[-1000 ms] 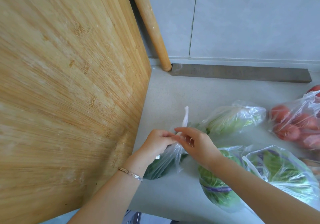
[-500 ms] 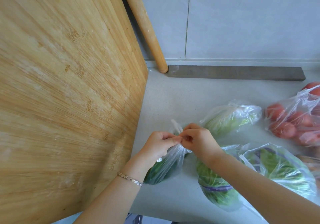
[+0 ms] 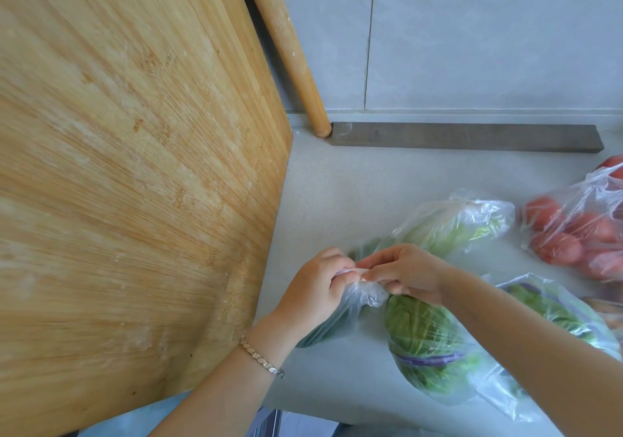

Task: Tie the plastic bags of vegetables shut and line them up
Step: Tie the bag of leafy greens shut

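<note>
Four other bags lie loose on the pale counter (image 3: 340, 193), in no row. The tomato bag (image 3: 573, 231) is at the far right, partly cut by the frame. A big lettuce bag (image 3: 424, 342) is near centre under the right forearm, with another bag of greens (image 3: 556, 311) just right of it. A bag of pale leaves (image 3: 448, 227) lies beyond the hands. No finished knot shows on any of them; mouths are hidden or too crumpled to read. The work in hand is the small bag of dark greens (image 3: 323, 322), lying just right of the board's edge. Its neck is gathered into a twist, and both hands are on it. The left hand (image 3: 317, 288) has its fingers curled round the plastic. The right hand (image 3: 404, 273) pinches the same twist from the other side, fingertips nearly meeting the left's. Judgement: the knot is mid-tie and not yet drawn tight, so the task looks early, with more tying likely and all the lining-up left. Around this, a big bamboo cutting board (image 3: 135, 183) stands tilted along the whole left side, walling the counter there, so any row must probably run rightward. A dark wooden strip (image 3: 472, 136) lies along the foot of the far wall. A rolling pin (image 3: 286, 48) leans in the corner beside it. There is a thin chain bracelet (image 3: 261, 357) on the left wrist. The lettuce bag crowds the working bag and may need shifting.
</note>
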A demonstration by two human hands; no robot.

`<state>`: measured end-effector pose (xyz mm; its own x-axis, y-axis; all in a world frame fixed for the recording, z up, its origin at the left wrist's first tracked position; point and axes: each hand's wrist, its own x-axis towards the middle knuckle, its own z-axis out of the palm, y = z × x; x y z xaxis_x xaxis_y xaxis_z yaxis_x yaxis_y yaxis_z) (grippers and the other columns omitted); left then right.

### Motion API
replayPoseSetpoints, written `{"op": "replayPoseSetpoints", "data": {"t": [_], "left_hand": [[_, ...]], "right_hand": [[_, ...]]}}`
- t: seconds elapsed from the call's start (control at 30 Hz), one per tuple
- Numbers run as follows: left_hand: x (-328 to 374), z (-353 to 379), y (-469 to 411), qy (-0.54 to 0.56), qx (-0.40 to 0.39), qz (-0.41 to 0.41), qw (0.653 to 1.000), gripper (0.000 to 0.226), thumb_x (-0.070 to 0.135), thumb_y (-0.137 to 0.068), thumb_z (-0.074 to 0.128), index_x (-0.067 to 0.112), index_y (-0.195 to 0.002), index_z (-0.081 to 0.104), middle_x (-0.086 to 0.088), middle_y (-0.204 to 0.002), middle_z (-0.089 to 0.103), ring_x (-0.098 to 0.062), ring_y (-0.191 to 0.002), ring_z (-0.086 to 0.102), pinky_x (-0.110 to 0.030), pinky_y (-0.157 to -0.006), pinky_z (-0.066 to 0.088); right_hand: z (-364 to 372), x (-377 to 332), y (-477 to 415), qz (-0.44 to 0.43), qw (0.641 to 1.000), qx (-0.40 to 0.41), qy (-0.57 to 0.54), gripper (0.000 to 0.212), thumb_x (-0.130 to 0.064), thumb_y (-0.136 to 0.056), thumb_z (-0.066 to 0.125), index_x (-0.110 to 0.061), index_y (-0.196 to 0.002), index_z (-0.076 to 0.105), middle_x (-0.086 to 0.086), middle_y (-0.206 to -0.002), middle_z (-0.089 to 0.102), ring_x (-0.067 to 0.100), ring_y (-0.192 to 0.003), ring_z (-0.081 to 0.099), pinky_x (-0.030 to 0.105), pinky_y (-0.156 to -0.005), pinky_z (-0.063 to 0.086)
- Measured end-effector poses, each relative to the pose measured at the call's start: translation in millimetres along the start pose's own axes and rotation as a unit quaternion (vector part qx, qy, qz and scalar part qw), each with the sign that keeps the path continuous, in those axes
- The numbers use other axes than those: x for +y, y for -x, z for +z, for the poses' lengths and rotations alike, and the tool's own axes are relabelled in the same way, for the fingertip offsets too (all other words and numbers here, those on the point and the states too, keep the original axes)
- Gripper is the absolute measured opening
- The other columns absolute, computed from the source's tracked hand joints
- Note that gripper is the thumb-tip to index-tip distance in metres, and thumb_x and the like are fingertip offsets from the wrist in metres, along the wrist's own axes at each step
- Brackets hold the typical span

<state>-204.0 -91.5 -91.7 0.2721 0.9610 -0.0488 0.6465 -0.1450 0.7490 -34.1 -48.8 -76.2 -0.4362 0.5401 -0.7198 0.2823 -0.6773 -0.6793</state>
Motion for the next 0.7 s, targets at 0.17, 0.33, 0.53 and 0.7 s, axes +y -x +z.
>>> {"op": "replayPoseSetpoints", "data": {"t": [0.17, 0.33, 0.53, 0.7], "left_hand": [[-7.9, 4.1, 1.2, 0.06, 0.044, 0.016, 0.997, 0.022, 0.028, -0.084, 0.059, 0.009, -0.078, 0.067, 0.008, -0.073, 0.054, -0.011, -0.068, 0.053, -0.021, -0.06, 0.041], [3.7, 6.4, -10.3, 0.248, 0.0, -0.194, 0.949, 0.018, 0.016, -0.087, 0.06, 0.001, -0.092, 0.067, 0.012, -0.048, 0.05, 0.001, -0.041, 0.04, -0.01, -0.045, 0.03], [2.3, -0.2, -12.7, 0.367, -0.084, -0.301, 0.876, 0.019, 0.01, -0.094, 0.048, 0.012, -0.081, 0.063, 0.013, -0.037, 0.039, 0.0, -0.038, 0.026, -0.014, -0.04, 0.019], [4.9, -3.7, -11.4, 0.389, -0.101, -0.333, 0.853, 0.022, 0.01, -0.093, 0.049, 0.014, -0.078, 0.063, 0.014, -0.038, 0.042, -0.001, -0.041, 0.03, -0.015, -0.042, 0.021]], "right_hand": [[-8.0, -2.3, -1.6, 0.034, 0.986, -0.131, -0.093, 0.018, 0.003, -0.086, 0.053, -0.006, -0.097, 0.064, -0.009, -0.047, 0.034, 0.002, -0.038, 0.022, 0.01, -0.034, 0.022], [-1.8, 8.6, -4.3, -0.125, 0.987, 0.025, 0.096, 0.025, 0.006, -0.076, 0.066, -0.019, -0.077, 0.072, 0.008, -0.067, 0.064, 0.015, -0.055, 0.049, 0.022, -0.061, 0.046], [4.2, 16.6, -5.4, -0.388, 0.811, 0.198, 0.391, 0.012, -0.013, -0.079, 0.067, -0.02, -0.083, 0.076, -0.011, -0.07, 0.07, 0.004, -0.06, 0.059, 0.02, -0.06, 0.052], [-5.1, 16.9, -10.0, -0.496, 0.613, 0.174, 0.589, 0.016, -0.018, -0.081, 0.054, -0.016, -0.078, 0.069, -0.003, -0.081, 0.069, 0.018, -0.069, 0.063, 0.028, -0.052, 0.053]]}}
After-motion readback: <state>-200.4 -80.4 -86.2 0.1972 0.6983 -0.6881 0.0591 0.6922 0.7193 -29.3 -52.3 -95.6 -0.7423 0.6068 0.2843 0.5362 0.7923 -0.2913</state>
